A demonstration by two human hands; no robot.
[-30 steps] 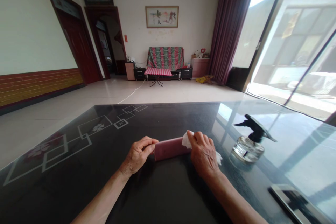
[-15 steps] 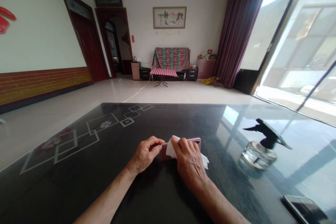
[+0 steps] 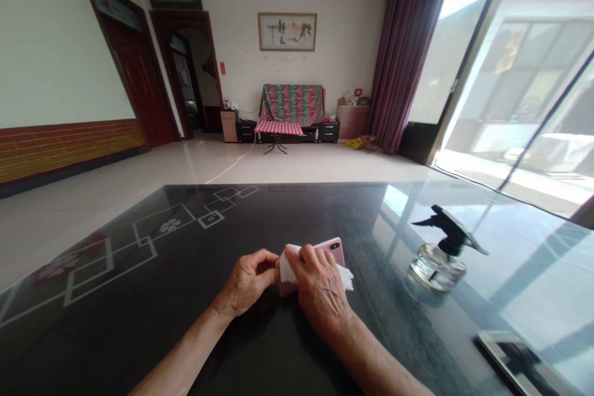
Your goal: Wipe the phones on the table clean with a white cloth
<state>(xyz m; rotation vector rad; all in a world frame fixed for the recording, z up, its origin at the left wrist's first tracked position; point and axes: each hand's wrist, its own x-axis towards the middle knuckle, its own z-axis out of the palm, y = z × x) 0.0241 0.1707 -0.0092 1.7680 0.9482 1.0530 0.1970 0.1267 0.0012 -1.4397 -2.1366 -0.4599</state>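
A pink phone (image 3: 337, 250) is held over the dark glossy table (image 3: 223, 359), its back with the camera lenses showing at the upper right. My left hand (image 3: 248, 278) pinches the phone's left end between thumb and fingers. In my right hand (image 3: 322, 288) is a white tissue (image 3: 288, 270), pressed against the back of the phone. One end of the tissue sticks out to the right of that hand. The fingers cover much of the phone's middle.
A clear spray bottle (image 3: 437, 267) with a black trigger head stands on the table to the right. Another phone (image 3: 522, 362) lies near the right front. Beyond the table are a small checked table (image 3: 279, 129) and a cloth-covered object (image 3: 293, 103).
The view has turned slightly right. My right hand and the tissue have slid left along the phone, uncovering its camera end, and the phone is tilted more.
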